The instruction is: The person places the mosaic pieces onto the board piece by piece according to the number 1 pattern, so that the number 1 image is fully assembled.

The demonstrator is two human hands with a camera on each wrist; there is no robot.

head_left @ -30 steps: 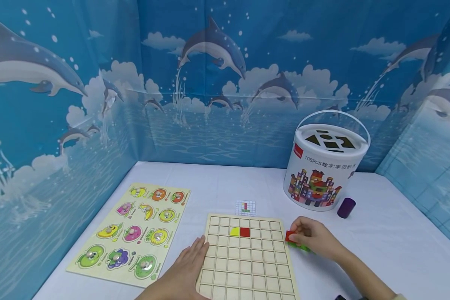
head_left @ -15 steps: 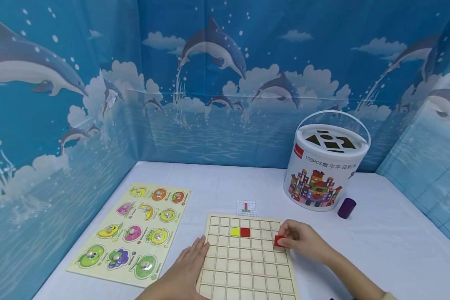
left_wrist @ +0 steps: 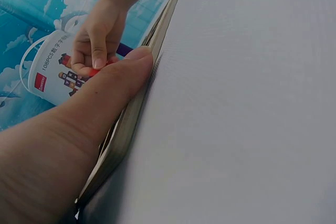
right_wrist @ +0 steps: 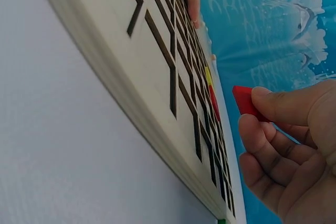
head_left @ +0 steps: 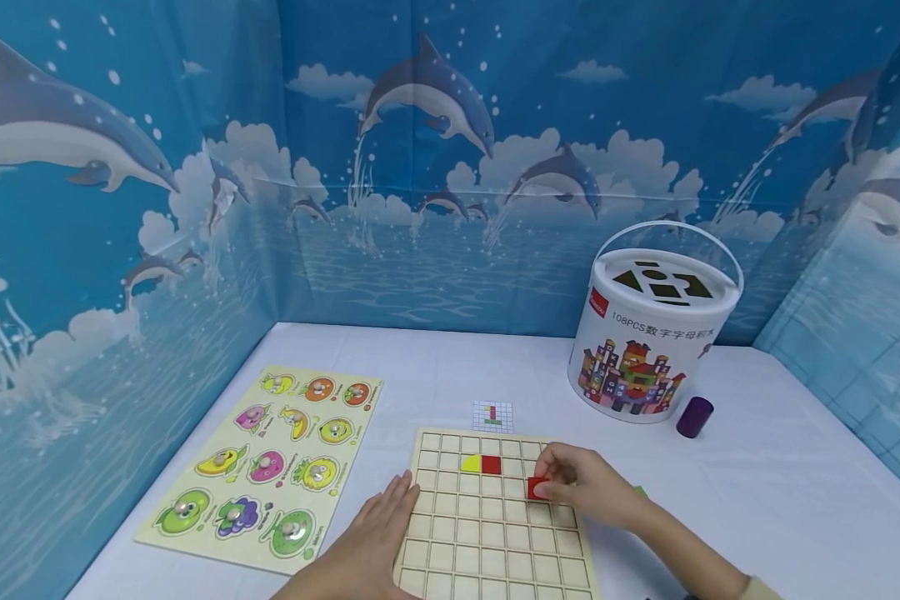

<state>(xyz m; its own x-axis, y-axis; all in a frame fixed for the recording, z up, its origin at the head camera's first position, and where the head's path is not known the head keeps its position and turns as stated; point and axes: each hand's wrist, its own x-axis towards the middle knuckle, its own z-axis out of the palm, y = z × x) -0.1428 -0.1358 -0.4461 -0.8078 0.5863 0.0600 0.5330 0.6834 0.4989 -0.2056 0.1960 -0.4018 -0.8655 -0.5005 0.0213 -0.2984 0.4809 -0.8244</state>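
Note:
A wooden grid board (head_left: pixel 491 533) lies on the white cloth, divided into square cells. In its upper rows sit a yellow tile (head_left: pixel 470 464) with a curved edge and, right beside it, a red square tile (head_left: pixel 491 465). My left hand (head_left: pixel 369 537) rests along the board's left side, fingers straight, and the left wrist view shows the thumb (left_wrist: pixel 118 80) lying on the board's edge. Above the right part of the grid, my right hand (head_left: pixel 591 485) pinches another red tile (right_wrist: pixel 245 100) between thumb and forefinger, apart from the board in the right wrist view.
Behind the board lies a small printed grid card (head_left: pixel 492 417). A fruit puzzle board (head_left: pixel 330 483) is at the left. A white block bucket (head_left: pixel 645 333) and a purple cylinder (head_left: pixel 695 417) stand at the back right. Something green (head_left: pixel 641 492) shows past the right arm.
My right hand has carried the red tile leftward from the green pieces beside the board to over the grid's right columns. The left hand has stayed in place.

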